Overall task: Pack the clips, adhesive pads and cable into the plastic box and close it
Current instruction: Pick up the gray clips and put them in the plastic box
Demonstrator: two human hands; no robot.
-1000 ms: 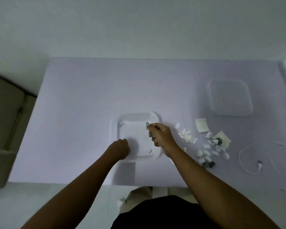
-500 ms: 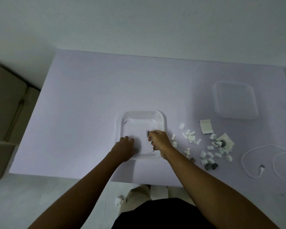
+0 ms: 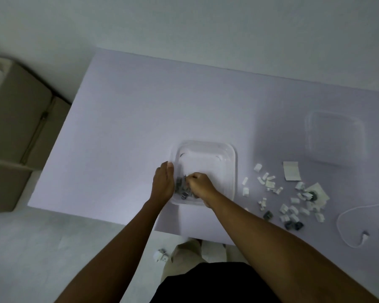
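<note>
Now left hand flat against plastic box wall; right hand inside, pinching grey clips.

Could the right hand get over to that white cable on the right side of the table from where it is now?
Probably yes. The right hand is inside the plastic box, and between it and the cable lie only the low scattered clips on the table. It could pass above them, though it seems to be pinching something already.
</note>
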